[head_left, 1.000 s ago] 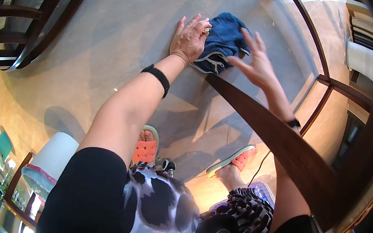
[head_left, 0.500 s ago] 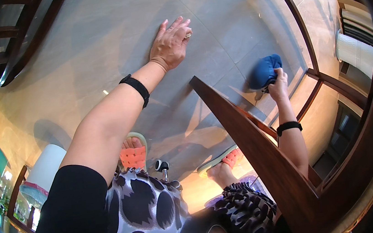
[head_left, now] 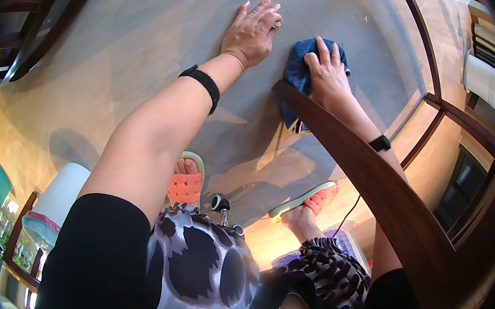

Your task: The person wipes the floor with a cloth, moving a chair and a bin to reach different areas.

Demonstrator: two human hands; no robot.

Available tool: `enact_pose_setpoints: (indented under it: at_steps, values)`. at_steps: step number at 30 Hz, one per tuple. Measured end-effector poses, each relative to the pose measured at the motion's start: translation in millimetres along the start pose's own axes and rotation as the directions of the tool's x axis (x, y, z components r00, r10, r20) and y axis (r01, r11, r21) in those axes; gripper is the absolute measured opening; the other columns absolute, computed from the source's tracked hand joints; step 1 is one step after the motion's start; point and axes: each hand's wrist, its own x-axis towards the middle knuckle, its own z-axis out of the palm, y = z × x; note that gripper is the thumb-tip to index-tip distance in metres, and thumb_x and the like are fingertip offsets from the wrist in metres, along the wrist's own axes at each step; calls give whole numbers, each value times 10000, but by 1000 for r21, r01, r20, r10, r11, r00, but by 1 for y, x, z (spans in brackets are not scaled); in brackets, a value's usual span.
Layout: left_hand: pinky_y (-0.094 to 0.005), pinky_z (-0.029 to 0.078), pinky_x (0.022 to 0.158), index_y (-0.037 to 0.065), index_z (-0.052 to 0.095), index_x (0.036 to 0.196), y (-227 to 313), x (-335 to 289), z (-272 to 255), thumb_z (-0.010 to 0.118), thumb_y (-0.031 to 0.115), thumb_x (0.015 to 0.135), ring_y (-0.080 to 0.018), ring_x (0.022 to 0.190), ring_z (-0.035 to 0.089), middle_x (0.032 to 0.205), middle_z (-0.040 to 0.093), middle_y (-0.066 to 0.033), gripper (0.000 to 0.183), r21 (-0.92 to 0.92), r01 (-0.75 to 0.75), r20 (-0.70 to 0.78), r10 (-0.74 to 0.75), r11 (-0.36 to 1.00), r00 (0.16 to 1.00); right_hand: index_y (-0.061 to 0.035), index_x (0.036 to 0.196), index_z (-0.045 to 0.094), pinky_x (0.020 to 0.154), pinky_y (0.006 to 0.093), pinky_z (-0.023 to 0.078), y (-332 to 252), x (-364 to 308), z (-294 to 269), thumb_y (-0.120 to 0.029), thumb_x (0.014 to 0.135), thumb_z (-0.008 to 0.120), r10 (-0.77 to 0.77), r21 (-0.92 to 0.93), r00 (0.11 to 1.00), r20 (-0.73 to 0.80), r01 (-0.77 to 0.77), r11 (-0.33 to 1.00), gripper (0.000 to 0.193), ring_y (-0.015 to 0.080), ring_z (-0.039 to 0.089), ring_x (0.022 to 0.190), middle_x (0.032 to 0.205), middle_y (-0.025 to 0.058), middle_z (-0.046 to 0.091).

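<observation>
My left hand (head_left: 251, 35) is palm down on the grey floor (head_left: 182, 12), fingers spread, with a ring on one finger and nothing held. To its right, my right hand (head_left: 329, 78) presses down on a bunched dark blue cloth (head_left: 297, 66), which looks like denim. The thumb and fingers bear on the cloth against the floor. A dark wooden beam (head_left: 352, 161) crosses in front of my right forearm and covers part of the cloth's lower edge. Both wrists wear black bands.
A wooden frame with crossbars (head_left: 424, 43) stands at the right, close to my right arm. Slatted dark furniture (head_left: 3, 42) is at the far left. A white bin (head_left: 61, 203) stands at the left. A small caster wheel (head_left: 220, 204) is between my feet in orange sandals (head_left: 185, 187).
My right hand has brought the cloth leftward and farther out, from beside the frame to near my left hand, and now presses on it. My left hand has shifted a little right and farther away.
</observation>
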Motion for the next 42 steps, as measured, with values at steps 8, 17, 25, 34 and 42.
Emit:
enact_pose_setpoints:
  at_steps: [8, 17, 25, 34, 42]
  values:
    - [-478, 237, 1074, 144, 511, 1037, 6, 8, 8, 503, 154, 901, -222, 1289, 408, 1304, 526, -29, 137, -30, -24, 9, 24, 999, 1000, -92, 1173, 520, 922, 429, 437, 147, 1, -4, -109, 667, 654, 644, 284, 687, -336, -578, 765, 524, 425, 538, 1029, 1127, 247, 526]
    - [-435, 256, 1075, 128, 486, 1066, -8, 0, -7, 467, 119, 911, -295, 1303, 379, 1355, 473, -107, 156, -267, 39, -86, -64, 963, 994, -254, 1210, 570, 996, 599, 322, 0, 30, -36, -204, 598, 748, -316, 242, 914, -256, 377, 894, 639, 435, 320, 1279, 1420, 155, 340]
    - [-425, 278, 1067, 107, 487, 1054, -19, -1, -7, 452, 144, 927, -330, 1275, 402, 1340, 474, -149, 137, -281, 9, -135, -49, 960, 990, -387, 1192, 567, 988, 653, 285, 8, 52, -1, -314, 756, 678, -228, 97, 910, -347, 277, 956, 456, 395, 248, 1340, 1460, 66, 315]
    - [-445, 253, 1069, 104, 476, 1100, 0, 5, 1, 440, 105, 919, -290, 1270, 414, 1346, 474, -94, 185, -213, 4, -41, -14, 977, 999, -206, 1203, 602, 995, 371, 403, 239, -7, 16, -58, 722, 582, 615, 558, 719, -323, -380, 738, 504, 315, 495, 1176, 1269, 221, 488]
    - [-484, 220, 1074, 119, 462, 1053, -13, -6, -8, 452, 161, 932, -289, 1279, 413, 1344, 480, -97, 128, -171, 25, -12, -27, 985, 1000, -328, 1309, 478, 1045, 556, 290, 28, 22, -16, -123, 703, 707, -121, 224, 875, -468, 250, 942, 679, 457, 263, 1311, 1468, 194, 230]
